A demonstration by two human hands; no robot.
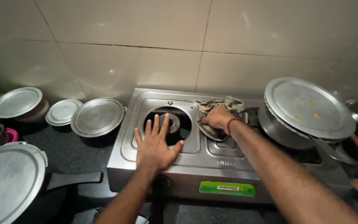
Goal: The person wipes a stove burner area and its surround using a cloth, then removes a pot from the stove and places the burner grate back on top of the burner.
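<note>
Your left hand (156, 143) lies flat and open, fingers spread, on the steel top of the gas stove (212, 164), its fingertips reaching over the edge of the left burner (171, 123) well. Your right hand (217, 117) is closed around a crumpled patterned cloth (224, 103), pressing it down on the stove top just right of that burner, between the two burner wells; a red thread band circles that wrist. The cloth bunches up behind your knuckles toward the tiled wall (166, 37). On the right side of the stove sits a steel pot (280, 130) with a wide round lid (307, 108) lying tilted over it, a few yellow specks on the lid. To the left of the stove, on the dark counter (69, 153), three lidded steel vessels stand in a row along the wall, the nearest one (97, 117) just beside the stove's edge. In the lower left corner a black-handled pan (73, 179) lies under a large steel lid (7, 180).
</note>
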